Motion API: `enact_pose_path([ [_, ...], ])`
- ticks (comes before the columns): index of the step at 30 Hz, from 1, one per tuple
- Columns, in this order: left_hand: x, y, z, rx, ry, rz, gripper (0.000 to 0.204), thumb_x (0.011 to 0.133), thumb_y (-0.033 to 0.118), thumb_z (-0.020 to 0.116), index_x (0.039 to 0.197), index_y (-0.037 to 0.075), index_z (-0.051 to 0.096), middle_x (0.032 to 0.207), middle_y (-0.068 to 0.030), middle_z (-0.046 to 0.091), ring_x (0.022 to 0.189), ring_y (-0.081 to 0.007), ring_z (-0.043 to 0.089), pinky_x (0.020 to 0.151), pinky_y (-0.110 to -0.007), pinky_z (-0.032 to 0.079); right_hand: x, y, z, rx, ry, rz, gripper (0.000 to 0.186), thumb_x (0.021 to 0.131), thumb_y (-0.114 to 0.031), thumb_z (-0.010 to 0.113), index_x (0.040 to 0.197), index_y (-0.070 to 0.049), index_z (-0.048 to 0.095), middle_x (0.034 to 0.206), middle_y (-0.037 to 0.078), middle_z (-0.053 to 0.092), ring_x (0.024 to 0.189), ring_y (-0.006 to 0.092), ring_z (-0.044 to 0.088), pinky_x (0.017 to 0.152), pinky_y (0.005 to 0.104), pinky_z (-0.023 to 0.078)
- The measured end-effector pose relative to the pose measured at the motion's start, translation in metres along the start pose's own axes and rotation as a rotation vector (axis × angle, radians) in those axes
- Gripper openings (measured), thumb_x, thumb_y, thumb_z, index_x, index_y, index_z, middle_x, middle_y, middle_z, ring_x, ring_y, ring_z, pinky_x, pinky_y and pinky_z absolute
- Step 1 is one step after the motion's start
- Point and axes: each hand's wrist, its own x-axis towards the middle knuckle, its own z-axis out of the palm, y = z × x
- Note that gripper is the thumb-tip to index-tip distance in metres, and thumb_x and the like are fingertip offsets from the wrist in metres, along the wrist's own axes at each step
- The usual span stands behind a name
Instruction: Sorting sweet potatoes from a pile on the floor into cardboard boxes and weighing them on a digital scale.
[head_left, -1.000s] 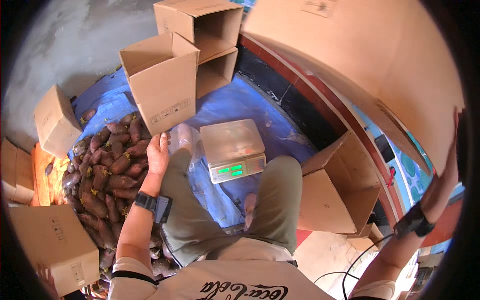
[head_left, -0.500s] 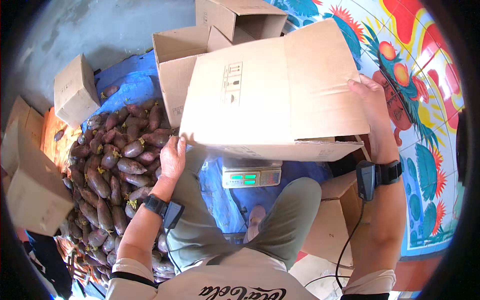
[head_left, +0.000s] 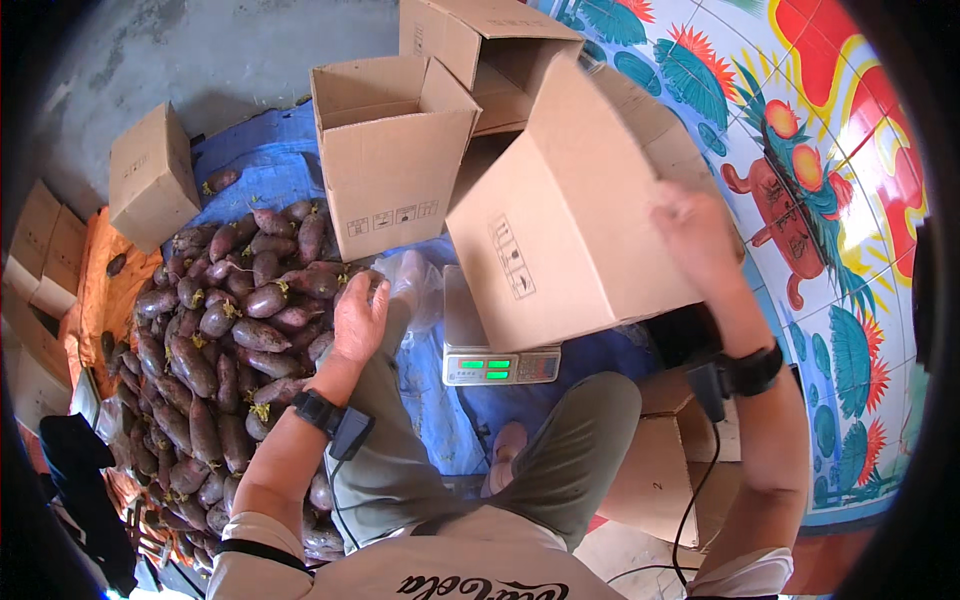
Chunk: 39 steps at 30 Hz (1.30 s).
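My right hand (head_left: pixel 690 235) grips a large cardboard box (head_left: pixel 555 235), tilted over the digital scale (head_left: pixel 500 367), whose plate it partly hides. My left hand (head_left: pixel 360 312) holds nothing, its fingers loosely curled and apart, beside a big heap of purple sweet potatoes (head_left: pixel 205 360) on the left. Just beyond that hand lies a crumpled clear plastic bag (head_left: pixel 415 285). An upright open box (head_left: pixel 390 175) stands behind the bag, to the left of the box in my right hand.
More boxes are stacked at the back (head_left: pixel 450 30), at the left (head_left: pixel 150 170) and by my right knee (head_left: pixel 660 480). Blue tarp (head_left: pixel 440 420) and orange sheeting (head_left: pixel 120 260) cover the floor. Painted tiles (head_left: pixel 840 300) rise at the right, a grey wall (head_left: pixel 200 50) at the back left.
The box came in from the upper right across the scale, then turned and tilted rightward. My left hand, at its edge half a second ago, is off it now.
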Motion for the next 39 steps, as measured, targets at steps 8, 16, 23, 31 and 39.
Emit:
enact_pose_path([
  [8, 0.0, 0.012, 0.001, -0.014, -0.052, 0.012, 0.025, 0.084, 0.021, 0.053, 0.093, -0.002, 0.053, 0.084, -0.0187, 0.056, 0.074, -0.0319, 0.056, 0.068, -0.037, 0.045, -0.023, -0.028, 0.073, -0.046, -0.02, -0.156, 0.004, 0.069, -0.004, 0.05, 0.067, -0.001, 0.052, 0.065, 0.022, 0.055, 0.067, 0.0398, 0.055, 0.06, 0.0466, 0.044],
  [16, -0.001, 0.001, 0.001, -0.01, -0.015, 0.036, 0.026, 0.086, 0.021, 0.049, 0.096, -0.003, 0.051, 0.089, -0.0215, 0.054, 0.082, -0.0358, 0.054, 0.073, -0.04, 0.043, -0.057, -0.044, 0.087, -0.03, -0.266, -0.378, 0.01, 0.073, -0.007, 0.054, 0.068, -0.002, 0.048, 0.065, 0.019, 0.052, 0.063, 0.0361, 0.054, 0.053, 0.0424, 0.043],
  [23, 0.002, -0.007, 0.003, -0.012, 0.054, 0.075, 0.028, 0.089, 0.017, 0.044, 0.105, -0.005, 0.048, 0.096, -0.0242, 0.05, 0.089, -0.0407, 0.049, 0.078, -0.041, 0.041, -0.093, -0.002, 0.046, -0.055, -0.301, -0.47, 0.01, 0.072, -0.005, 0.058, 0.081, -0.001, 0.056, 0.065, 0.013, 0.056, 0.058, 0.0302, 0.055, 0.052, 0.0374, 0.044],
  [31, 0.002, -0.01, 0.011, 0.069, -0.029, 0.109, 0.032, 0.089, 0.019, 0.043, 0.107, -0.006, 0.046, 0.1, -0.027, 0.05, 0.095, -0.0426, 0.048, 0.082, -0.042, 0.04, -0.11, 0.015, 0.028, -0.257, -0.286, -0.69, 0.016, 0.069, -0.011, 0.052, 0.083, -0.003, 0.053, 0.067, 0.006, 0.053, 0.066, 0.0209, 0.053, 0.062, 0.0312, 0.042],
  [39, 0.0, 0.0, 0.013, 0.041, -0.084, 0.117, 0.033, 0.09, 0.023, 0.042, 0.107, -0.005, 0.047, 0.1, -0.0252, 0.051, 0.095, -0.0414, 0.049, 0.082, -0.042, 0.04, -0.128, 0.034, 0.022, -0.188, -0.208, -0.648, 0.018, 0.069, -0.01, 0.052, 0.085, -0.003, 0.054, 0.07, 0.004, 0.053, 0.067, 0.0197, 0.053, 0.065, 0.0297, 0.041],
])
